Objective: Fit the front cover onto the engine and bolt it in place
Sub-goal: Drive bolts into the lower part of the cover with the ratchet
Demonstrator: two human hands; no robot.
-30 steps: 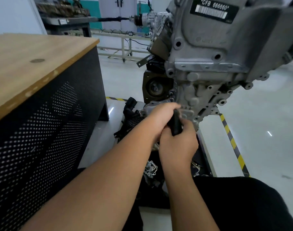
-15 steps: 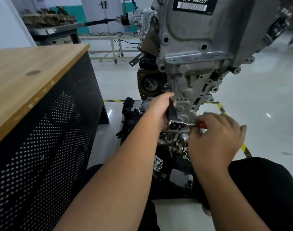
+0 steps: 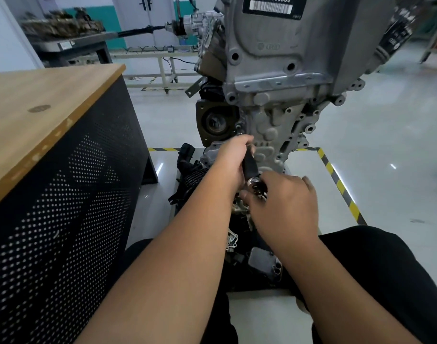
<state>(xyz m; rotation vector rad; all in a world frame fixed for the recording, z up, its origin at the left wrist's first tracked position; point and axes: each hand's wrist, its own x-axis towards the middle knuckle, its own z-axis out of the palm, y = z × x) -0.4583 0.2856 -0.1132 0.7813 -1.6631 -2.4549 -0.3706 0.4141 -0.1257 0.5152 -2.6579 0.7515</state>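
A grey engine [image 3: 282,70] stands upright ahead of me with its ribbed front cover [image 3: 272,130] against its lower face. My left hand [image 3: 231,157] grips the black extension bar of a ratchet [image 3: 250,167] that points at the cover's lower left edge. My right hand [image 3: 284,202] holds the ratchet's chrome head [image 3: 257,186], and its palm hides the handle. The bolt at the tool's tip is hidden behind my left hand.
A wooden-topped cabinet [image 3: 51,135] with perforated black sides stands close on the left. Loose engine parts [image 3: 259,259] lie on the floor below the engine, between my knees. Yellow-black tape [image 3: 336,180] marks the floor on the right. A workbench [image 3: 71,43] stands far behind.
My right hand swung the ratchet handle out to the right, then back in towards the middle. My left hand stayed on the extension bar. The view tilted down a little.
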